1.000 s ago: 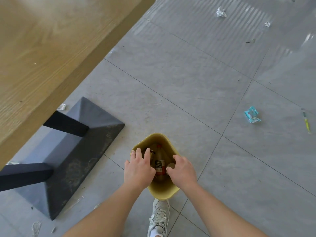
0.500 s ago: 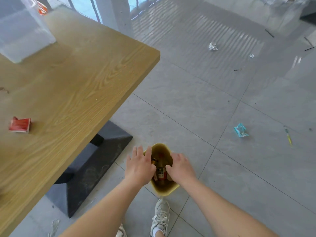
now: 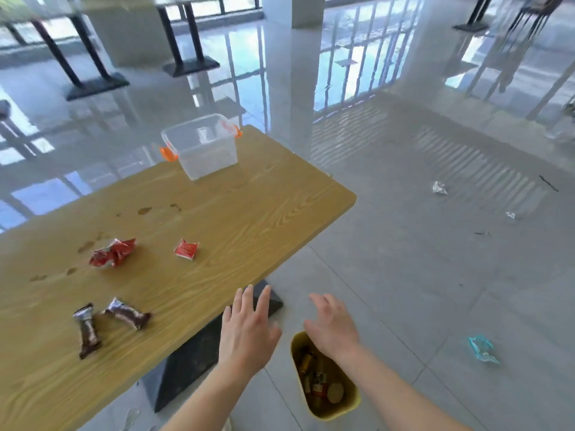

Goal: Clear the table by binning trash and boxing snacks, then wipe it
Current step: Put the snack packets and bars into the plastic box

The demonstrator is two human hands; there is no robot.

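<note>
Yellow bin (image 3: 351, 405) sits on the floor at six o'clock, just off the table's near corner, with bottles and other trash piled inside, and both hands are above it, holding nothing: the left hand (image 3: 247, 334) hovers flat with its fingers (image 3: 249, 301) straight and slightly fanned, over the table edge and the dark table base (image 3: 186, 365), while the right hand (image 3: 331, 326) hangs over the bin's far rim, fingers (image 3: 323, 301) loosely curled and spread, palm down, touching nothing that I can see. On to the wooden table (image 3: 249, 219), running off toward nine o'clock: two brown snack bars (image 3: 109, 321) lie near each other at eight o'clock, close to the near edge; a crumpled red wrapper (image 3: 113, 252) at nine o'clock, a smaller red wrapper (image 3: 186, 249) just to its right, well apart from the bars. Faint brownish stains (image 3: 146, 210) dot the wood beyond them. At eleven o'clock, on the far end of the table, stands a clear plastic box (image 3: 203, 147) with orange latches, lid off, looking empty. Out on the grey tiled floor (image 3: 404, 275): a blue-green wrapper (image 3: 482, 349) at four o'clock, a white crumpled scrap (image 3: 439, 188) at two o'clock, another tiny bit (image 3: 510, 215) beyond it. Farther back the floor shines with window reflections, with a white pillar (image 3: 292, 7) at twelve o'clock and other table legs (image 3: 183, 32) toward eleven
</note>
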